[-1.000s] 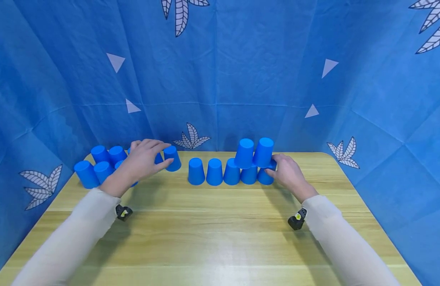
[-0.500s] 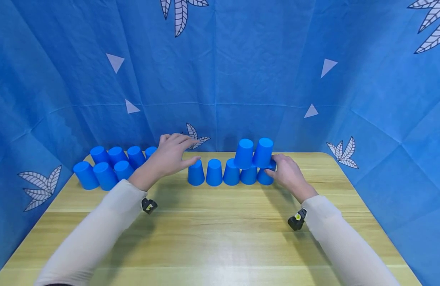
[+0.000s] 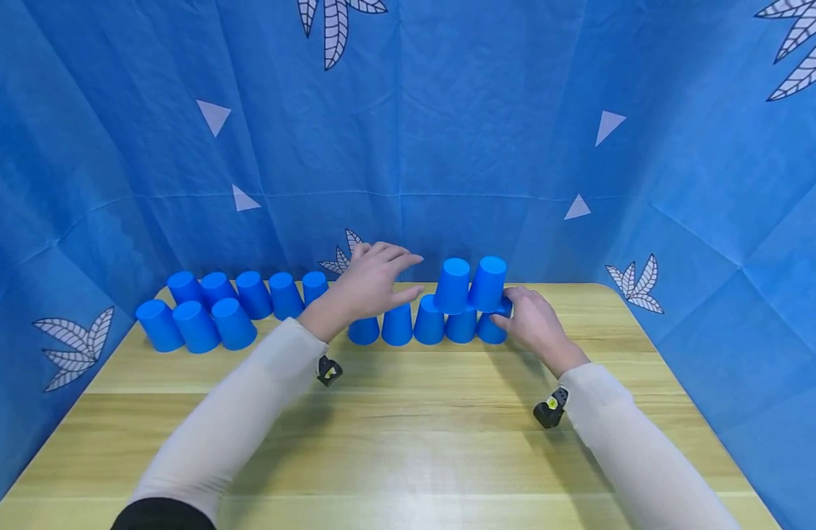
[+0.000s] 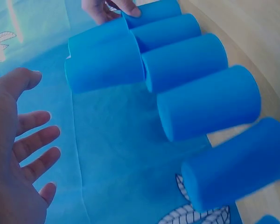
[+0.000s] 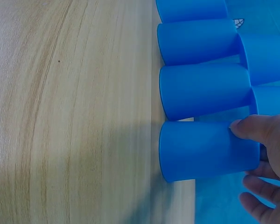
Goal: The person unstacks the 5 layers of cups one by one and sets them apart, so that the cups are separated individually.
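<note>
A blue backdrop [image 3: 401, 140] hangs behind the far edge of the wooden surface [image 3: 408, 434], so room for moving lies mainly toward the near edge and the far-right corner. Eight upside-down loose cups [image 3: 230, 322] stand toward the far-left corner. A row of five cups [image 3: 429, 324] stands near the far edge's middle, two upper cups [image 3: 453, 287] straddling its right part; building this second tier seems the step in hand. The left grip [image 3: 371, 281], spread and holding nothing, hovers by the row's left part; the right grip [image 3: 532, 318] pinches the end cup [image 5: 205, 151]. Likely the next move calls for a loose cup set squarely across neighbouring bases, without nudging the upper pair.
</note>
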Demonstrator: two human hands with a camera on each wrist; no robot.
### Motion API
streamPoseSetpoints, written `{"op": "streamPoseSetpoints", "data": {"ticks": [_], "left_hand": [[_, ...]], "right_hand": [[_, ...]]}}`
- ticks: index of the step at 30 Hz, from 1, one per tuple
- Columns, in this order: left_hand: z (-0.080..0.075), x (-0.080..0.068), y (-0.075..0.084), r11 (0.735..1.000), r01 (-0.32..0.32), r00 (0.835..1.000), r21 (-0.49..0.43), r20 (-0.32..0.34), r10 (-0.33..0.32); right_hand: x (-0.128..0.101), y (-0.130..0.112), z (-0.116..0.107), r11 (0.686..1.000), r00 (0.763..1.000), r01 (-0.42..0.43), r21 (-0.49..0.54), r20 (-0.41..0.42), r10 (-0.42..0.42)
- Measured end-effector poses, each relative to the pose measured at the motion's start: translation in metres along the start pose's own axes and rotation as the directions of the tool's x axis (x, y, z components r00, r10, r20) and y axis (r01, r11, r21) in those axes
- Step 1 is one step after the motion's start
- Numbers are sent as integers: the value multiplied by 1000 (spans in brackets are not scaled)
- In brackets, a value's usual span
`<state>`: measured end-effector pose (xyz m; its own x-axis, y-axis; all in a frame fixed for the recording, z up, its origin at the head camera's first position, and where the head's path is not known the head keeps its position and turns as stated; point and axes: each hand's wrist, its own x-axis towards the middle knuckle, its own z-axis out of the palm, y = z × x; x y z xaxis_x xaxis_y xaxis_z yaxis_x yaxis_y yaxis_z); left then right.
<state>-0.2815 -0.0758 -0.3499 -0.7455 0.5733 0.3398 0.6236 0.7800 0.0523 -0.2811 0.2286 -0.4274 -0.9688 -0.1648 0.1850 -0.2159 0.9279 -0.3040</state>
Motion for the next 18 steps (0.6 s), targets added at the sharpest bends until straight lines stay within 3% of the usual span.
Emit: {"op": "streamPoseSetpoints", "data": {"ticks": [10, 18], "left_hand": [[12, 32, 21, 999, 18, 998, 30, 55, -19], [20, 53, 33, 1000, 15, 997, 4, 71, -15]], "right_hand": [[0, -1, -1, 1000, 1000, 11, -8, -4, -11], [1, 0, 0, 1000, 1000, -13, -4, 9, 13]]}}
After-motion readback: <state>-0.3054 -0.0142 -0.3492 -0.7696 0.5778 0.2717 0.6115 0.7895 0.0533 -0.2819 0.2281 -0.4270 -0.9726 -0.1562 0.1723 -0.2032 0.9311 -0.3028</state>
